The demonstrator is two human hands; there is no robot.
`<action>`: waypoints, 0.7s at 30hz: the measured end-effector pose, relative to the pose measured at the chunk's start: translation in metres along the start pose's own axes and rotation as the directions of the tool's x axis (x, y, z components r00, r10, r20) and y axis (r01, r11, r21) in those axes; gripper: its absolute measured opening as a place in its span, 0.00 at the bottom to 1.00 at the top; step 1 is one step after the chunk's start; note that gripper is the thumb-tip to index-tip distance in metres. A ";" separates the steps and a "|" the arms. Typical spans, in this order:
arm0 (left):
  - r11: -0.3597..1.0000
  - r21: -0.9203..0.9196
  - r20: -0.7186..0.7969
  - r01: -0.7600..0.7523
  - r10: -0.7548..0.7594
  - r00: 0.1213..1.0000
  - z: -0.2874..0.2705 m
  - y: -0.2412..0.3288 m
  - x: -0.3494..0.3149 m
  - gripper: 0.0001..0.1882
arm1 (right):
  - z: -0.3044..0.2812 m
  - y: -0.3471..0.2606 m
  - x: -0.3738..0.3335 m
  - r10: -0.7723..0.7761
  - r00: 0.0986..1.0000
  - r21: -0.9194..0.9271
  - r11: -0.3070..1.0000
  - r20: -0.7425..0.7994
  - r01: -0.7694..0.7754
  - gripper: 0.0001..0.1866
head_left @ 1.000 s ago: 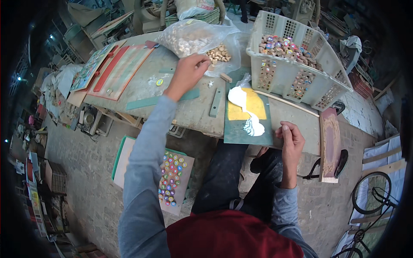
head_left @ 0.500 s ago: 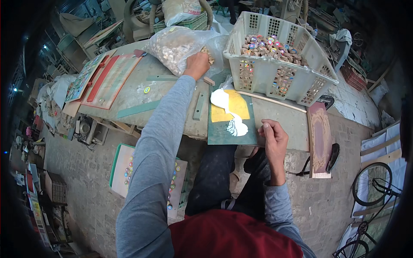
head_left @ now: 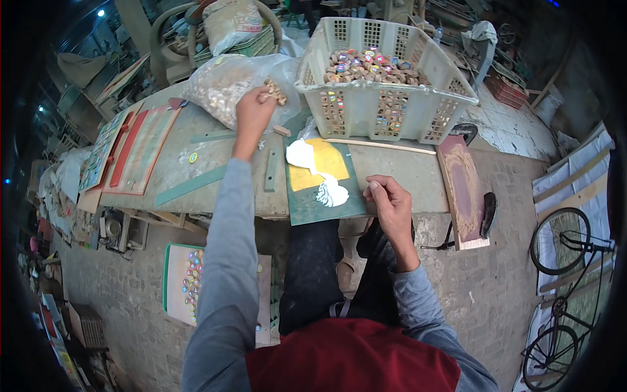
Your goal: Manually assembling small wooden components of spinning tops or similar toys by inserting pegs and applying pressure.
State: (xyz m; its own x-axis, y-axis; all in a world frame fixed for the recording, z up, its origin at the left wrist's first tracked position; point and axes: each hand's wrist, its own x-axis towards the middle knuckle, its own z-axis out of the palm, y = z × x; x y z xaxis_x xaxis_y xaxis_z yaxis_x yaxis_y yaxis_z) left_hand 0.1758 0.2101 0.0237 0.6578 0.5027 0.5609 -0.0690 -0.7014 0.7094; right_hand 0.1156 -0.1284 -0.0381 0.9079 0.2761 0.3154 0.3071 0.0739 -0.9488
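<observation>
At the mouth of a clear plastic bag (head_left: 219, 88) full of small pale wooden pieces, my left hand (head_left: 253, 117) has its fingers closed, beside loose wooden pieces (head_left: 275, 93). What it grips, if anything, is hidden. My right hand (head_left: 392, 206) is raised at the table's front edge, thumb pressed against curled fingers; anything in the pinch is too small to make out. Between the hands lies a dark green board (head_left: 302, 210) bearing a yellow sheet (head_left: 332, 160). White paste (head_left: 333, 194) is spread over both in a thick trail. A small wooden block (head_left: 282, 130) lies by the bag.
A pale plastic crate (head_left: 356, 108) holds many wooden pieces, some with coloured stickers. In front of it lies a thin wooden stick (head_left: 385, 146). Green strips (head_left: 189, 185) and red-edged boards (head_left: 145, 150) lie leftward. Below stands a green-edged tray (head_left: 175, 281) with round coloured pieces. A bicycle (head_left: 562, 294) stands right.
My left hand has drawn back a little from the wooden pieces at the bag's mouth. My right hand keeps its pinch near the board. The whole view has shifted slightly.
</observation>
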 end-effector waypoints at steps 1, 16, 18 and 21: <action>0.975 -0.207 0.041 0.079 -0.072 0.997 -0.014 0.005 -0.012 0.14 | 0.002 -0.002 -0.001 0.005 1.000 0.026 1.000 0.008 -0.005 0.10; 0.650 -0.699 0.139 0.296 -0.284 0.949 -0.040 0.022 -0.152 0.11 | -0.060 -0.187 0.123 -0.472 0.864 -0.500 0.713 0.176 0.492 0.12; 0.676 -0.675 0.113 0.294 -0.300 0.947 -0.048 0.023 -0.157 0.11 | -0.060 -0.179 0.178 -0.431 0.859 -0.574 0.643 0.275 0.506 0.12; 0.754 -0.635 0.017 0.171 -0.208 0.978 -0.042 0.023 -0.159 0.11 | -0.079 -0.142 0.266 -0.276 0.834 -0.764 0.339 0.477 0.549 0.12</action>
State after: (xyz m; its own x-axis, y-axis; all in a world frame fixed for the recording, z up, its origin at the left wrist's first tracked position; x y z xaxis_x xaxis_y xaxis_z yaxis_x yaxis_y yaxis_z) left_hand 0.0384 0.1349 -0.0313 0.6701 0.6291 0.3939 -0.4154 -0.1219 0.9014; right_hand 0.3359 -0.1410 0.1823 0.5369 0.6671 0.5166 0.8203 -0.5558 -0.1348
